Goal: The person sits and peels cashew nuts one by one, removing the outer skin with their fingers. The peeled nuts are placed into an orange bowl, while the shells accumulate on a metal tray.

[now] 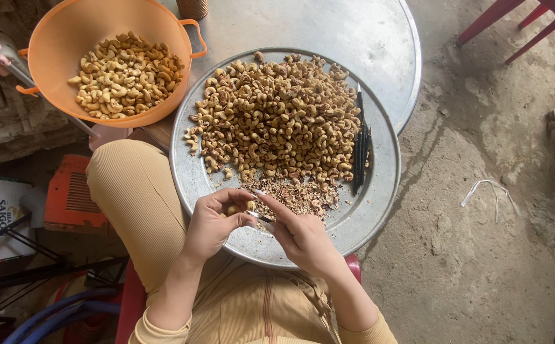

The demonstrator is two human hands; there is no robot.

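Observation:
My left hand pinches a pale cashew nut over the near rim of a round metal tray resting on my lap. My right hand grips a small dark peeling knife whose tip touches the nut. A big heap of unpeeled cashews fills the tray's middle. A patch of brown skin flakes lies just beyond my fingers. At the upper left, an orange plastic basin holds peeled cashews.
Spare dark knives lie on the tray's right side. A second round metal tray sits beyond. Red chair legs stand at the top right on the concrete floor. An orange crate and metal rods sit at left.

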